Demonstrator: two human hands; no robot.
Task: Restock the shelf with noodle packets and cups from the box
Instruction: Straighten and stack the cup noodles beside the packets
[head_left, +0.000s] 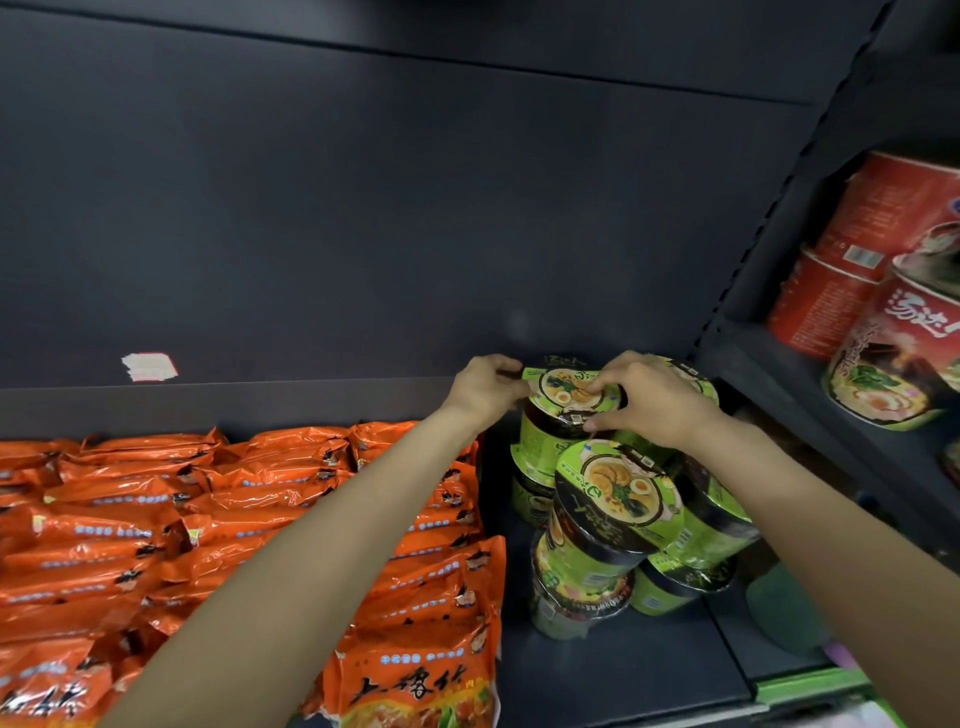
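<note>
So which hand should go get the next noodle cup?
Probably the left hand: only its fingertips pinch the lid edge of the top green cup, while the right hand curls over it, steadying it.

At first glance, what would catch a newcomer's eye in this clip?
Both hands, left hand and right hand, grip the lid rim of a green-lidded noodle cup topping a stack at the back of the dark metal shelf. Left of them lies a broad mass of shiny orange noodle packets. On the neighbouring shelf, right, stand red noodle cups.
</note>
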